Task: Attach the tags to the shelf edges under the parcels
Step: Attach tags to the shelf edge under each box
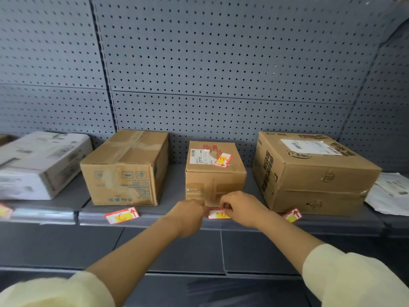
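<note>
A red, white and yellow tag [218, 214] lies against the grey shelf edge [155, 219] below the small middle parcel [215, 173]. My left hand [190, 214] pinches the tag's left end and my right hand [240, 209] pinches its right end; most of its writing is hidden. Another tag [122, 215] marked C sits tilted on the edge under the left brown parcel [126, 168]. A third tag [292, 215] sits under the large right parcel [309, 171]. A fourth tag [223, 160] lies on top of the small parcel.
A white box [39, 165] stands at the left with a tag [4, 211] on the edge below it. A white mailer bag [389, 193] lies at the far right. Grey pegboard [221, 74] backs the shelf, and a lower shelf [177, 253] sits beneath.
</note>
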{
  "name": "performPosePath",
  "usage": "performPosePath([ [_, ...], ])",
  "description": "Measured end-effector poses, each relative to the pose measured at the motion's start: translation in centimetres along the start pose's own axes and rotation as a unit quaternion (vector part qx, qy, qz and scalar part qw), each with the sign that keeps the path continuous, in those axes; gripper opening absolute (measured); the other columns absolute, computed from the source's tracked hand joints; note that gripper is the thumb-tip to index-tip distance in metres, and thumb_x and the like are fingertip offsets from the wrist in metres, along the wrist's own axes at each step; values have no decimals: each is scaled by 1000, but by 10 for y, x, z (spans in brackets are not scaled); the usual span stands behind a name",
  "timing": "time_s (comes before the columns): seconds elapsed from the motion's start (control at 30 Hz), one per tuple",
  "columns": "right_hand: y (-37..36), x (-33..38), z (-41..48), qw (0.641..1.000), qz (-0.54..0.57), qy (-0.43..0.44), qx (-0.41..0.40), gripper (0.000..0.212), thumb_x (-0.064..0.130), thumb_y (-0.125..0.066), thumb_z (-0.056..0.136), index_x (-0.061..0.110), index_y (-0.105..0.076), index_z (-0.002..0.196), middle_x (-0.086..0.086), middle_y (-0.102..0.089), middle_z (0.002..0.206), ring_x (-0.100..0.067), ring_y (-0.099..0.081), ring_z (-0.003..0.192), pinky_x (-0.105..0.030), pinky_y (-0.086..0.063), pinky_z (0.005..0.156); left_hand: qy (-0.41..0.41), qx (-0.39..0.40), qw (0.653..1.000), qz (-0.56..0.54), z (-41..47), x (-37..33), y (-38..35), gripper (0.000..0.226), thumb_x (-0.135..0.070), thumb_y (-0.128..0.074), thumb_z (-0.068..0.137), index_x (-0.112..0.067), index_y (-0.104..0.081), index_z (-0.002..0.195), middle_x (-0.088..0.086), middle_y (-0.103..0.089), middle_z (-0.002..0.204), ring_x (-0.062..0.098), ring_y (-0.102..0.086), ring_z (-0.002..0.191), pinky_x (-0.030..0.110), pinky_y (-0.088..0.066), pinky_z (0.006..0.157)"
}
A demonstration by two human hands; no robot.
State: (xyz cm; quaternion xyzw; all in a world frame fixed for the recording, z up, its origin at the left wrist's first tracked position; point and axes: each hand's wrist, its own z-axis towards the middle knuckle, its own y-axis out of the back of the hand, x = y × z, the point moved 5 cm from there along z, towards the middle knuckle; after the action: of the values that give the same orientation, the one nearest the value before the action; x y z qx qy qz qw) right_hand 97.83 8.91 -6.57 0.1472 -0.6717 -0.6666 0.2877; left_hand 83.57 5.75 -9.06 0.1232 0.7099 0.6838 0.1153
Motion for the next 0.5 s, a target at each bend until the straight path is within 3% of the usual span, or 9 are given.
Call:
performPosePath([
  [0.13,-1,2,0,1000,-2,1,-6,13,20,-57,91,25,-67,98,5,-68,101,-13,-58,82,-28,-47,68,12,22,1000,-15,-4,5,-10,43,-9,-45,94,-26,-53,132,5,-57,133,28,-58,115,39,-48,94],
  [0.27,0,2,-1,1000,-19,-4,-11,14,20,-56,92,24,-68,99,5,-68,103,-16,-62,87,-34,-54,75,19,21,999,-19,-7,8,-14,43,-9,-48,93,-23,-55,132,5,-57,133,27,-60,113,38,-49,93],
  [0.5,-2,2,-3,999,-40,-4,-14,14,20,-54,92,24,-65,100,4,-66,107,-18,-60,91,-34,-52,76,15,33,999,-6,-8,4,-18,40,-5,-47,92,-17,-55,130,11,-52,128,31,-55,112,41,-48,92],
])
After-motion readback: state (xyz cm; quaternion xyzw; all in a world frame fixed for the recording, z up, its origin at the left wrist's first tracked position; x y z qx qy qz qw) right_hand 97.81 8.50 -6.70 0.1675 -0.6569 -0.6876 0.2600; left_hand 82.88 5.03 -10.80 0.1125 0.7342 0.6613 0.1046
